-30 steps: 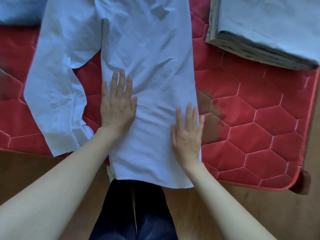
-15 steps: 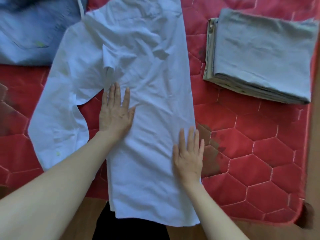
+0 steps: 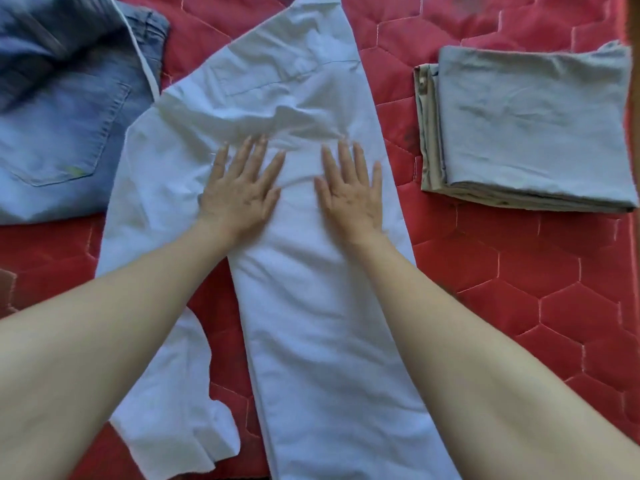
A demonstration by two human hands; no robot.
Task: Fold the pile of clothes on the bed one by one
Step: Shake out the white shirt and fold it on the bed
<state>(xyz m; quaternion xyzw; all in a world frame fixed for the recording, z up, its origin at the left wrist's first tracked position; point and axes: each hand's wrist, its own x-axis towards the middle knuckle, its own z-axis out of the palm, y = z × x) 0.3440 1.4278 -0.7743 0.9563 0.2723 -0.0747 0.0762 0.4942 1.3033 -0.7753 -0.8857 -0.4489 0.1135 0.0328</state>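
A white long-sleeved shirt (image 3: 311,306) lies lengthwise on the red quilted bed cover (image 3: 519,306), its right side folded in to a straight edge and its left sleeve (image 3: 166,375) spread out to the left. My left hand (image 3: 242,192) and my right hand (image 3: 349,192) both press flat on the shirt's middle, side by side, fingers straight and pointing away from me. Wrinkles bunch just beyond my fingertips.
Blue jeans (image 3: 59,126) lie at the upper left, touching the shirt's shoulder. A folded grey cloth stack (image 3: 530,129) sits at the upper right. A brown strip shows past the bed's right side (image 3: 633,15).
Both hands slid up the shirt away from me and came closer together, the right one moving in from the shirt's right edge. The view shifted up the bed.
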